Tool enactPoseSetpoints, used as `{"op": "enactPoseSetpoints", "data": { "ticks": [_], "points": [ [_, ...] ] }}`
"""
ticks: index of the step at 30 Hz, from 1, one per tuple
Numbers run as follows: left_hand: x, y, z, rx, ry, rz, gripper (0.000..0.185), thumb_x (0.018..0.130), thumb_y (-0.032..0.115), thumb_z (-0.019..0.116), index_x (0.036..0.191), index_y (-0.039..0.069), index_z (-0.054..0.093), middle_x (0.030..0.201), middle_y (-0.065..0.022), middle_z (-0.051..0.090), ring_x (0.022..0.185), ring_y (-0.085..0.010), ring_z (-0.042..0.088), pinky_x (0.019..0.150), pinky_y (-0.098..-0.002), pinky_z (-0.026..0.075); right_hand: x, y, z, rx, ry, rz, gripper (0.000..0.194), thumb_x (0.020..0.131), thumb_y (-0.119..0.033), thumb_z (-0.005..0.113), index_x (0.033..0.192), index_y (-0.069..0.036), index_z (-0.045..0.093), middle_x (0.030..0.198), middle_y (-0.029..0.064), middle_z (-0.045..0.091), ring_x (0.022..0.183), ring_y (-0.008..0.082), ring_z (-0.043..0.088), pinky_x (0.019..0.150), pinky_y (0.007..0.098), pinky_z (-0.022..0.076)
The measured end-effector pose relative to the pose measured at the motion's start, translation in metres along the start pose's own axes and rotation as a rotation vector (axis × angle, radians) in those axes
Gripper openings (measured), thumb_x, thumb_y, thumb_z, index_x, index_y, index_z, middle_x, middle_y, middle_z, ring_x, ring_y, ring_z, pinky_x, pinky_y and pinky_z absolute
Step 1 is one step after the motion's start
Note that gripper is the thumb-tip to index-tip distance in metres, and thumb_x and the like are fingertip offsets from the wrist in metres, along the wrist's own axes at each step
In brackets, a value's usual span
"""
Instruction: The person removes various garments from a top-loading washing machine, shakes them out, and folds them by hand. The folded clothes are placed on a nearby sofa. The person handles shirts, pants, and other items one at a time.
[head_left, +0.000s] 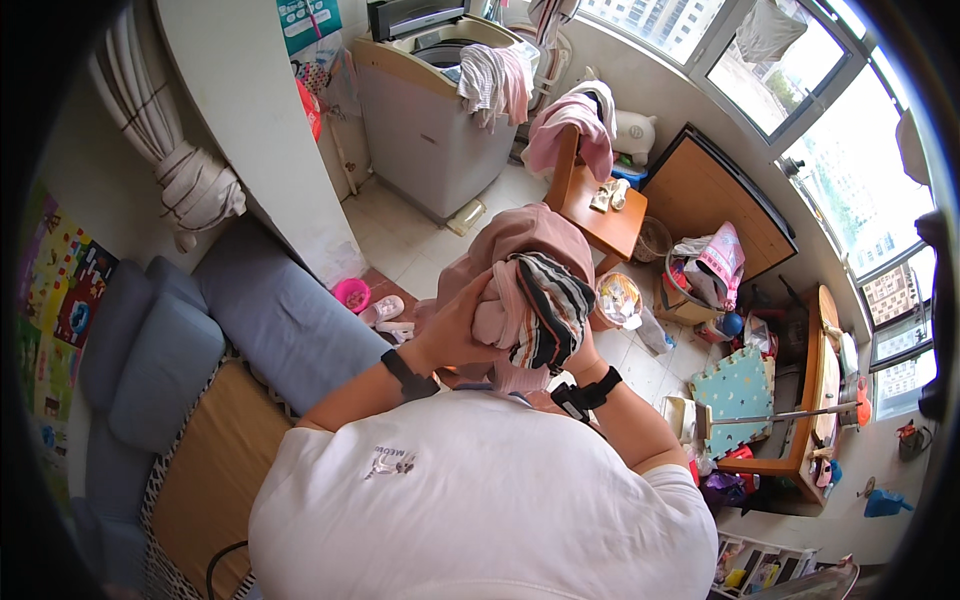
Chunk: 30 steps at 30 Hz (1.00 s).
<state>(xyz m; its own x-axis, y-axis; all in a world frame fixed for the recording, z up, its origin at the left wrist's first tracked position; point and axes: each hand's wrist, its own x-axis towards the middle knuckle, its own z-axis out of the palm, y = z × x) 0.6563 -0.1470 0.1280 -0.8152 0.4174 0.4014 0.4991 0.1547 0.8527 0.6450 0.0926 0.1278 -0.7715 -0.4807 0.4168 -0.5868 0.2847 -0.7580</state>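
Note:
Close to my chest, both hands hold a bundle of clothes. My left hand (452, 328) grips its left side, with fingers spread over a folded pink garment (496, 315). My right hand (583, 358) supports the right side, and its fingers are mostly hidden behind a striped black, white and orange garment (553, 307). A larger dusty-pink cloth (525, 229) shows beyond and below the bundle; whether it belongs to the bundle I cannot tell.
A top-loading washing machine (435, 135) has clothes over its rim. More clothes (574, 131) drape a wooden chair (611, 214). Shoes (384, 310) and a pink basin (351, 295) lie by the grey-blue sofa (292, 315). Baskets and a box (679, 292) stand right.

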Motion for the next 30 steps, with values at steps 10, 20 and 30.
{"op": "enactPoseSetpoints", "data": {
  "ticks": [10,20,30],
  "points": [
    [0.144,-0.077,0.007,0.057,0.001,0.055,0.111,0.064,0.025,0.088,0.151,0.006,0.023,0.143,-0.0186,0.044,0.13,-0.0331,0.047,0.107,-0.0399,0.04,0.095,0.109,-0.1,-0.063,0.0,-0.128,0.063,0.091,-0.006,0.065,0.146,-0.007,0.035,0.145,0.0084,0.044,0.13,0.0176,0.045,0.112,0.0314,0.0329],
    [0.223,-0.139,-0.026,0.165,0.438,0.126,0.087,0.077,0.011,0.074,0.149,0.008,0.026,0.137,-0.0156,0.045,0.12,-0.028,0.053,0.103,-0.0408,0.04,0.22,0.165,-0.186,-0.216,0.106,-0.23,0.052,0.09,-0.012,0.062,0.14,-0.005,0.046,0.141,0.0114,0.049,0.13,0.026,0.045,0.112,0.0374,0.0314],
    [0.314,-0.257,-0.08,0.206,0.634,0.12,0.073,0.079,0.008,0.069,0.144,0.007,0.035,0.134,-0.0133,0.047,0.115,-0.0251,0.055,0.098,-0.0376,0.042,0.419,0.276,-0.226,-0.205,0.242,0.063,0.073,0.071,-0.007,0.076,0.135,0.001,0.043,0.133,0.0191,0.05,0.124,0.0354,0.047,0.109,0.037,0.0342]
  ]
}}
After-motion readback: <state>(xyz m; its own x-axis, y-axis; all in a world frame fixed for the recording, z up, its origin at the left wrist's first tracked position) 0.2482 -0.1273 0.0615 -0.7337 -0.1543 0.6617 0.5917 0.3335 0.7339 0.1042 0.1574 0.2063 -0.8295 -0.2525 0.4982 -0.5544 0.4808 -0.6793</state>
